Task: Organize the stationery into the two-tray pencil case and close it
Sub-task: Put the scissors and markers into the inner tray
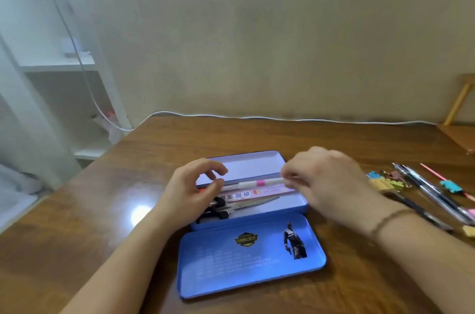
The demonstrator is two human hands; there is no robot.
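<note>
The blue tin pencil case lies open mid-table, its printed lid flat toward me and a pale inner tray behind. In the lower tray lie black-handled scissors and a pink printed ruler. A white pen with a pink band lies lengthwise above the ruler. My right hand pinches the pen's right end. At the pen's left end my left hand hovers with loosely curled fingers, its thumb tip touching the pen and the forefinger lifted clear.
On the wooden table to the right lie several pens, a pink pencil with a teal grip, coloured binder clips and a small yellow eraser. A white cable runs along the far edge. A white shelf stands at the left.
</note>
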